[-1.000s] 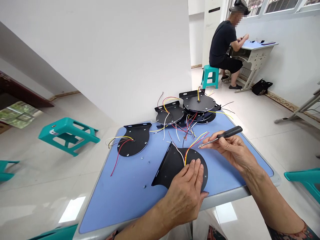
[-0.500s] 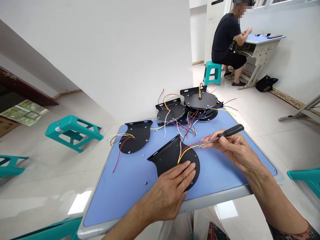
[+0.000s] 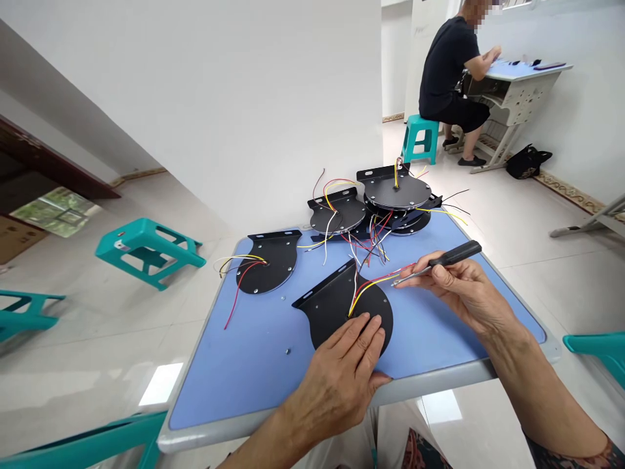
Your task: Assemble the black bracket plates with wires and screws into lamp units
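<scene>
My left hand (image 3: 344, 374) lies flat, fingers stretched, on a black round metal plate (image 3: 336, 303) with a straight bracket edge, near the front of the blue table (image 3: 244, 365). Red, yellow and white wires (image 3: 371, 286) come out of the plate's centre. My right hand (image 3: 461, 290) is closed on a black-handled screwdriver (image 3: 439, 260), its metal tip pointing left at the ends of those wires. A second black plate with wires (image 3: 268, 260) lies to the left.
A pile of several black plates with tangled wires (image 3: 385, 202) sits at the table's far edge. Small screws (image 3: 288, 351) lie loose on the table. Teal stools (image 3: 146, 251) stand on the floor. Another person (image 3: 452, 71) sits at a desk in the back right.
My left hand has turned the plate on the table, swinging its bracket edge toward the far left. The screwdriver hand has stayed nearly in place.
</scene>
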